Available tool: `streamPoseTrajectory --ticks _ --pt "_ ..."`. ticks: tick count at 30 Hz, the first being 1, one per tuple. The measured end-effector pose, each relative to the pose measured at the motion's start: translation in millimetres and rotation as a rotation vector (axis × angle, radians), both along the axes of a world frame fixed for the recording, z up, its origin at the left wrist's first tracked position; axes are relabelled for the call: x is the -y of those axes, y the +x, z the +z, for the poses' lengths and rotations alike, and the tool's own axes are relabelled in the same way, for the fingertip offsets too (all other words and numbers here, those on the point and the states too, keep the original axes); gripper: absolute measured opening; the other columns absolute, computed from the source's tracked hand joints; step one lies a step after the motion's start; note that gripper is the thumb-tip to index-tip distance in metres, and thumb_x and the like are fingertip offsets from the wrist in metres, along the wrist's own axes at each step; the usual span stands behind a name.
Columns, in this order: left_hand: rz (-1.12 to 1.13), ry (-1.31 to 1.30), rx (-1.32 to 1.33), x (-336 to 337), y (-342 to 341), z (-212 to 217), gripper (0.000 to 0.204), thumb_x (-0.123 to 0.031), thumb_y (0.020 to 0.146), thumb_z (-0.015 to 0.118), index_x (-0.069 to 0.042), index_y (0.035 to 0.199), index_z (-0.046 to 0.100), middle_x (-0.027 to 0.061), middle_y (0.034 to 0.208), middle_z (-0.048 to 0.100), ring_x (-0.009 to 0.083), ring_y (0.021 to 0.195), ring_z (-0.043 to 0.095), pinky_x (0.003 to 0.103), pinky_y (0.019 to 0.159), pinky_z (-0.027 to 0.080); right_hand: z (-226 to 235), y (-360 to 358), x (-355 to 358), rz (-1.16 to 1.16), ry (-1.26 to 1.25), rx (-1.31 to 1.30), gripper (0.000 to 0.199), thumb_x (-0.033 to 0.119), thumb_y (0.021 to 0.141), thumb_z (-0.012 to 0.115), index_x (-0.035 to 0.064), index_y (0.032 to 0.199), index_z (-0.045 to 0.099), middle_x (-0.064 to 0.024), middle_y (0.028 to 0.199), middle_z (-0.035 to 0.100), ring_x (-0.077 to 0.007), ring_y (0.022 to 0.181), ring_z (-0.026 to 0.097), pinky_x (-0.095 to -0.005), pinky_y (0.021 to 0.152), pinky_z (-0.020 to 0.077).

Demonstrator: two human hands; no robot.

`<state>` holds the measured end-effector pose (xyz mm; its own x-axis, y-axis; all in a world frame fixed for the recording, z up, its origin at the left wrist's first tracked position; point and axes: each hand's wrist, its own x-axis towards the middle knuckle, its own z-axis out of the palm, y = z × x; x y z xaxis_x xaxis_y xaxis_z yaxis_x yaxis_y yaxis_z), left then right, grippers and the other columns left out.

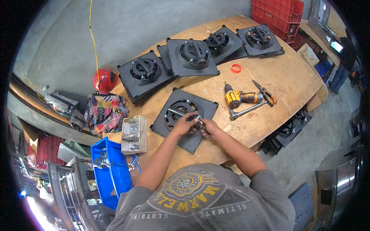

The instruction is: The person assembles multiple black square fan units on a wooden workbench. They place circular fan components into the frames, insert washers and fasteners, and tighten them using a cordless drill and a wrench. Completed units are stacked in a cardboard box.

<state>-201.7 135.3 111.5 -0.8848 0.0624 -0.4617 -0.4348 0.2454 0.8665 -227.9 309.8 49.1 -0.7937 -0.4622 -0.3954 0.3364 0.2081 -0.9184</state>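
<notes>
A black square plate with a round slotted centre (205,106) lies on the wooden table in front of me. A shiny rod-like piece (175,112) lies across its round part. Over the plate's right half, my left hand (185,125) and my right hand (208,128) meet with bent fingers. Between their fingertips is a small silvery metal part (199,118), perhaps a bolt or nut; its exact kind is too small to make out. Both hands are closed, pinching at this part. Fingers partly hide it.
Similar black plates (192,57) stand along the back. To the right lie a yellow cordless drill (233,96), a ratchet wrench (248,111), pliers (264,92) and a red ring (236,68). A hardware box (133,134) and blue bin (111,173) sit left. Another person (341,69) stands far right.
</notes>
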Motion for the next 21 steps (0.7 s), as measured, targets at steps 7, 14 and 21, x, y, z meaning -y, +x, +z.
streamPoseTrajectory --ticks 7,14,21 --pt "-0.013 0.002 -0.069 -1.1 0.4 1.1 0.045 -0.030 0.094 0.069 -0.015 0.135 0.056 0.0042 0.095 0.070 0.0106 0.064 0.064 0.023 0.053 0.051 11.0 14.9 -7.3 -0.013 0.471 -0.872 0.043 0.044 0.099 0.046 0.0040 0.096 0.060 -0.0171 0.071 0.062 -0.0376 0.081 0.066 -0.0475 0.069 0.0524" --pt "-0.025 0.007 -0.011 -0.2 1.4 1.4 0.044 -0.029 0.097 0.066 -0.011 0.136 0.054 0.0052 0.097 0.071 0.0105 0.067 0.064 0.028 0.062 0.052 15.5 7.0 -4.8 -0.004 0.196 -0.284 0.036 0.039 0.097 0.051 0.0036 0.095 0.060 -0.0164 0.082 0.065 -0.0388 0.080 0.065 -0.0487 0.069 0.0525" --pt "-0.020 0.046 -0.028 1.8 0.8 -3.5 0.045 -0.027 0.096 0.067 -0.010 0.136 0.054 0.0048 0.091 0.071 0.0102 0.066 0.063 0.025 0.057 0.050 18.0 14.2 -7.8 -0.047 0.527 -1.183 0.036 0.038 0.096 0.052 0.0035 0.095 0.063 -0.0176 0.078 0.065 -0.0392 0.074 0.064 -0.0509 0.067 0.0514"
